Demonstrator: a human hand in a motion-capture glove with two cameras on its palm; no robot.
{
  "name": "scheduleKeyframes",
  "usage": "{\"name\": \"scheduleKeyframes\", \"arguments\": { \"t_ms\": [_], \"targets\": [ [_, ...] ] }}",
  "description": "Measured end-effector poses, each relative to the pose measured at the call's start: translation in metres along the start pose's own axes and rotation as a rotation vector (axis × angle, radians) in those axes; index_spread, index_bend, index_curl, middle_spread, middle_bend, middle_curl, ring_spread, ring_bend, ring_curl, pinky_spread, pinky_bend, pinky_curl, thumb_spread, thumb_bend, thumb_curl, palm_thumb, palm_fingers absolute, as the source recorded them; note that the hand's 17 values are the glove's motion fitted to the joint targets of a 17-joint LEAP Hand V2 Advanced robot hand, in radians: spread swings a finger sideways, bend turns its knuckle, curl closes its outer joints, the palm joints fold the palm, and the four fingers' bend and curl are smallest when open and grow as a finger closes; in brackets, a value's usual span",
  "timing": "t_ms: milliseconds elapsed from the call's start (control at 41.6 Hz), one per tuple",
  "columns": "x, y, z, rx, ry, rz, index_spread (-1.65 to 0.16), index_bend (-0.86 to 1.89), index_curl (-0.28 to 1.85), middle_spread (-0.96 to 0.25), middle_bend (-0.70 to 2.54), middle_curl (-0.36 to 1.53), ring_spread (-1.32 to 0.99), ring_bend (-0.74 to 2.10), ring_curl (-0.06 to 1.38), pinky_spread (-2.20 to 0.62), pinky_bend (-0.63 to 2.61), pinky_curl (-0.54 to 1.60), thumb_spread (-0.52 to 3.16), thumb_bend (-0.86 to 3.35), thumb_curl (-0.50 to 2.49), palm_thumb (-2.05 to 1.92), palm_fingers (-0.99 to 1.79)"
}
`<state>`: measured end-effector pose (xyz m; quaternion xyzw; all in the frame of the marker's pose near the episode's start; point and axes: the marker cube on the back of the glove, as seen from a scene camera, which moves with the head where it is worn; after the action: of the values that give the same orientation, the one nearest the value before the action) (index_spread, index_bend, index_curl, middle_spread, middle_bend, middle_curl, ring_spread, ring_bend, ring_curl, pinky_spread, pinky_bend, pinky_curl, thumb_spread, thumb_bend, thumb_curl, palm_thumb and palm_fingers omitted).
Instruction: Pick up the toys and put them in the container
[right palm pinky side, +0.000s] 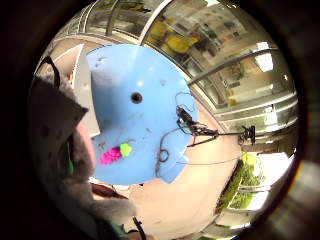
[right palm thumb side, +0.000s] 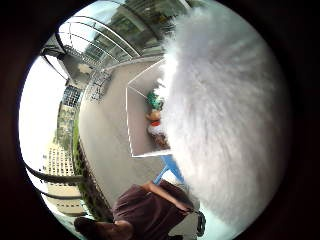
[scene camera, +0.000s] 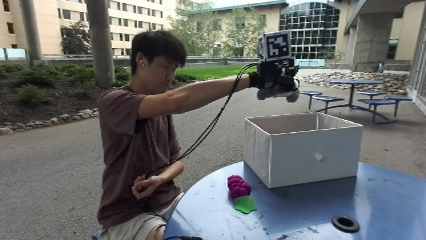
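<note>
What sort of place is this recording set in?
An outdoor paved courtyard, probably on a campus: multi-storey buildings and trees stand behind, blue picnic tables sit on the pavement, and the person works at a round blue table holding a white container.

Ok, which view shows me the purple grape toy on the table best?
The outside view: the purple grape toy lies whole on the blue table beside the white container. The little-finger-side palm view shows it small and far below. The thumb-side palm view does not show it.

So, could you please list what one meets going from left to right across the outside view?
Person's bare hand → purple grape toy → gloved right hand holding a grey plush toy → white container → table's centre hole.
</note>
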<state>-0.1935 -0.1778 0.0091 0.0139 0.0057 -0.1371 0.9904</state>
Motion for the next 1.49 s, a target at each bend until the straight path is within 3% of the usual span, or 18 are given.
{"name": "scheduleKeyframes", "arguments": {
  "t_ms": [168,409,433,457,505,529,553,577,625,865,1058,1202,1346,1490],
  "targets": [
    [-0.056,-0.028,0.024,-0.023,0.092,-0.162,-0.25,1.08,0.72,-0.20,1.38,0.88,-0.32,1.60,0.68,-0.49,1.27,0.76,0.73,0.09,0.96,0.58,0.77],
    [-0.149,-0.063,0.052,-0.055,0.054,-0.221,-0.27,0.94,0.80,-0.22,1.37,0.89,-0.32,1.71,0.69,-0.50,1.33,0.81,0.74,0.06,0.97,0.60,0.62],
    [-0.154,-0.064,0.055,-0.070,0.060,-0.217,-0.27,0.84,0.78,-0.23,1.35,0.89,-0.32,1.74,0.69,-0.49,1.33,0.81,0.75,0.05,0.96,0.59,0.54],
    [-0.158,-0.065,0.058,-0.089,0.073,-0.213,-0.26,0.81,0.78,-0.27,1.00,0.83,-0.32,1.84,0.72,-0.50,1.44,0.84,0.84,0.08,0.95,0.61,0.20],
    [-0.163,-0.066,0.062,-0.131,0.114,-0.205,-0.25,0.80,0.81,-0.27,0.84,0.80,-0.31,1.90,0.77,-0.49,1.49,0.86,0.93,0.05,0.91,0.55,0.14],
    [-0.165,-0.065,0.063,-0.147,0.135,-0.202,-0.23,0.43,0.70,-0.27,1.14,0.86,-0.31,1.78,0.73,-0.47,1.45,0.82,0.97,-0.03,0.86,0.42,0.09],
    [-0.167,-0.065,0.064,-0.158,0.152,-0.199,-0.19,0.25,0.66,-0.24,0.94,0.77,-0.31,1.70,0.70,-0.45,1.49,0.80,0.99,-0.09,0.81,0.33,-0.33],
    [-0.167,-0.064,0.065,-0.164,0.164,-0.197,-0.17,0.24,0.66,-0.19,0.76,0.73,-0.29,1.55,0.67,-0.41,1.45,0.79,1.01,-0.10,0.78,0.27,-0.61],
    [-0.162,-0.062,0.064,-0.172,0.179,-0.198,-0.16,0.17,0.59,-0.13,0.59,0.67,-0.25,1.33,0.62,-0.33,1.39,0.75,1.03,-0.10,0.73,0.19,-0.70],
    [-0.091,-0.030,0.044,-0.203,0.168,-0.132,-0.12,0.04,0.37,0.00,0.26,0.51,-0.12,0.80,0.42,-0.11,1.04,0.59,1.12,-0.04,0.58,0.03,-0.46],
    [-0.005,0.009,0.021,-0.187,0.075,-0.068,-0.12,0.03,0.29,0.00,0.20,0.48,-0.08,0.65,0.36,-0.04,0.89,0.50,1.16,-0.03,0.51,0.00,-0.31],
    [0.056,0.048,0.018,-0.199,0.044,0.063,-0.13,0.04,0.24,0.00,0.19,0.46,-0.07,0.61,0.34,-0.02,0.82,0.46,1.17,-0.02,0.47,0.00,-0.24],
    [0.109,0.088,0.040,-0.200,0.030,-0.076,-0.13,0.06,0.21,-0.01,0.18,0.45,-0.07,0.58,0.33,-0.01,0.79,0.43,1.18,-0.01,0.45,0.02,-0.20],
    [0.133,0.119,0.096,-0.246,-0.031,-0.150,-0.15,0.10,0.20,-0.04,0.19,0.44,-0.10,0.61,0.33,-0.01,0.76,0.41,1.20,-0.01,0.43,0.04,-0.11]
  ]
}}
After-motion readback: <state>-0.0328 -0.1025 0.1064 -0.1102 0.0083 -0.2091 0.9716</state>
